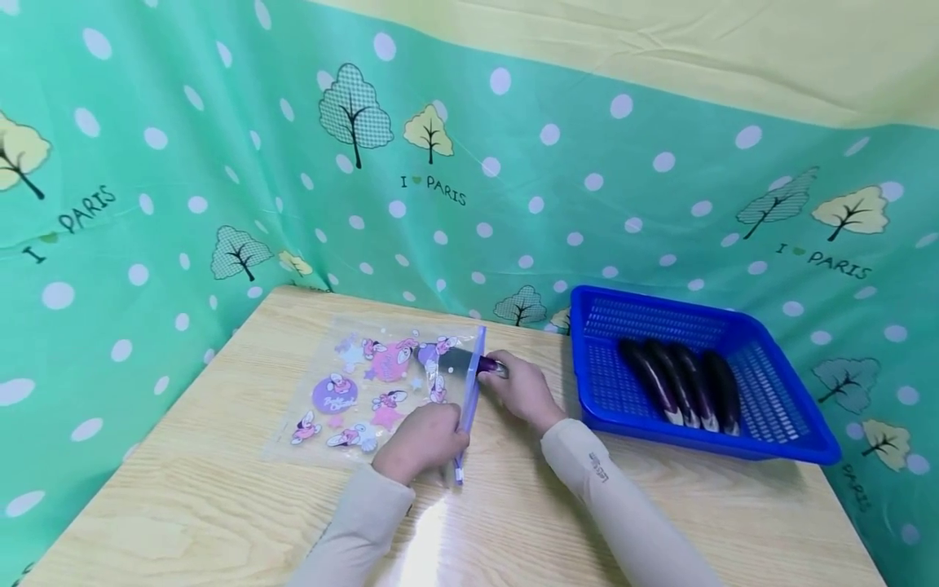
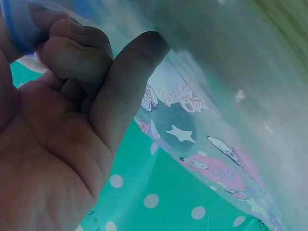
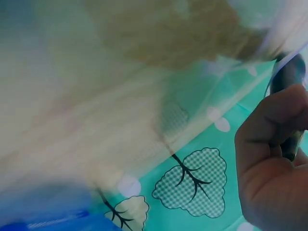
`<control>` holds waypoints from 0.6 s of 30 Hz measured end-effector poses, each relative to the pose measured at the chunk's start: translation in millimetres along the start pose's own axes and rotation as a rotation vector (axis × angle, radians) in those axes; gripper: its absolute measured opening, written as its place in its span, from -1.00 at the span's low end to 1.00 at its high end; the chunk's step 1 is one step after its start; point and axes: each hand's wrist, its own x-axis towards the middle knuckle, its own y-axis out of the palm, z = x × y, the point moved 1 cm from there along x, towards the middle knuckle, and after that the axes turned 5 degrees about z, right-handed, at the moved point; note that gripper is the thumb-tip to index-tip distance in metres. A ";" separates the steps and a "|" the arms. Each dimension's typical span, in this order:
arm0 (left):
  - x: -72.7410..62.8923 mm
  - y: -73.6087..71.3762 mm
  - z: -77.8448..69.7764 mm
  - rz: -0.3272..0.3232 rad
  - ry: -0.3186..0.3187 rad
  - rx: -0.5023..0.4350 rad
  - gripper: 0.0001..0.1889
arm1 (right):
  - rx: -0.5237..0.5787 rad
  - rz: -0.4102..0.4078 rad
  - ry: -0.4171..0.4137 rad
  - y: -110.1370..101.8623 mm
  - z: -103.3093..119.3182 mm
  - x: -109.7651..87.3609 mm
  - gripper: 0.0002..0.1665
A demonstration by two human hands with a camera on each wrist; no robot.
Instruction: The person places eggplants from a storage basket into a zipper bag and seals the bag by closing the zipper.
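Note:
A clear zip bag (image 1: 340, 424) with pink and purple cartoon prints lies flat on the table, its purple zip edge (image 1: 472, 391) facing right. My left hand (image 1: 425, 438) grips the bag's mouth near the front end of the zip, fingers curled over the plastic. With my right hand (image 1: 522, 386) I hold a dark purple eggplant (image 1: 490, 366) by its stem end. Most of that eggplant lies inside the bag, seen through the film, and its stem end sticks out of the mouth. In the right wrist view, curled fingers (image 3: 269, 122) wrap the eggplant (image 3: 288, 77).
A blue plastic basket (image 1: 597, 391) stands to the right, with several eggplants (image 1: 682, 383) side by side in it. The wooden table (image 1: 183, 497) meets a green dotted cloth (image 1: 469, 204) hung behind and at the left.

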 end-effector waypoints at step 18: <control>1.5 1.3 0.0 -0.008 -0.003 0.017 -0.87 | 0.177 0.017 0.084 7.6 10.3 35.6 -0.83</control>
